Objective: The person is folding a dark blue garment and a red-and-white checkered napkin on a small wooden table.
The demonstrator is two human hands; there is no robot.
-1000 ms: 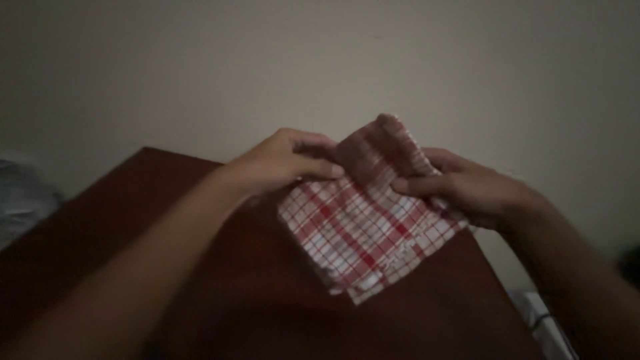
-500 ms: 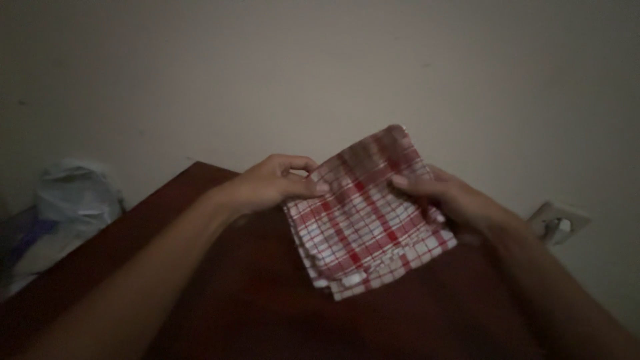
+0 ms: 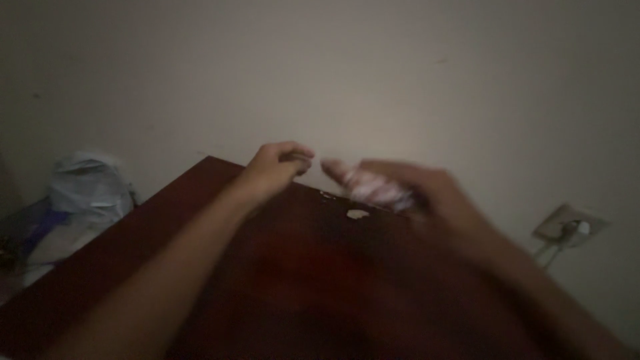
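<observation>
Both forearms stretched out over one dark table (image 3: 220, 267). The left hand (image 3: 277, 163) was curled, fingertips pinched together; on what, I couldn't tell. The right hand (image 3: 407, 187), blurred, clutched one bunched red-checked cloth (image 3: 377, 190) above the far edge. Beyond were one plastic bag (image 3: 87, 190) and one wall socket (image 3: 570, 227).

A dark reddish-brown wooden table (image 3: 133, 267) stands against a plain pale wall (image 3: 400, 80). To its left, crumpled plastic bags (image 3: 83, 193) lie heaped. On the right, a wall socket (image 3: 570, 227) has a plug and cable in it.
</observation>
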